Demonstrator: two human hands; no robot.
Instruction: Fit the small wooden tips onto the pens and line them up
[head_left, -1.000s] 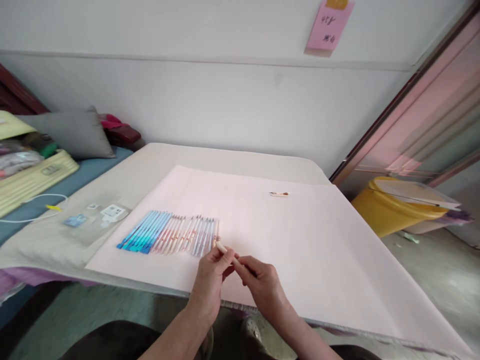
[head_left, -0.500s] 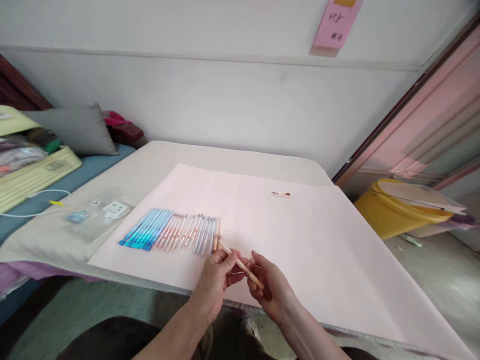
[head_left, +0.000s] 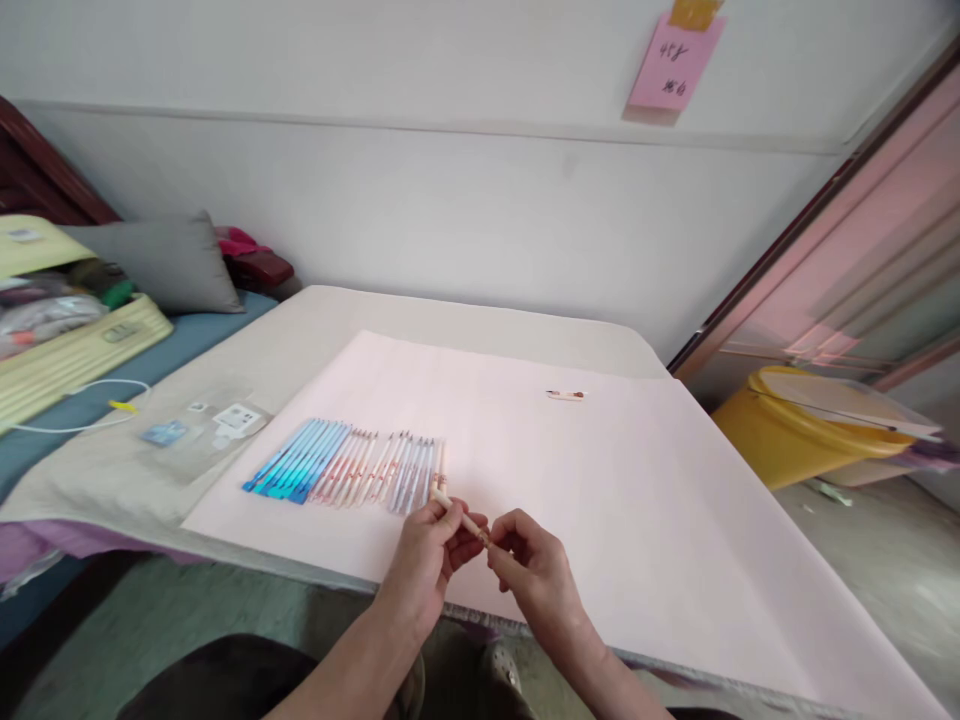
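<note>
So the left hand [head_left: 424, 550] has a pale pen [head_left: 466, 523] pinched just below the middle of the frame, and the right hand [head_left: 536, 570] is nipping its lower end. There's a row of pens [head_left: 341, 465] left of centre on the pink sheet [head_left: 637, 520], blue ones furthest left. Yellow bin [head_left: 739, 430] sits far right.

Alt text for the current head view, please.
Left hand holds a slim cream pen, right hand at its near end, over a pale pink sheet. A row of blue and pale pens lies on the sheet's left; a small pen-like item lies farther back.
</note>
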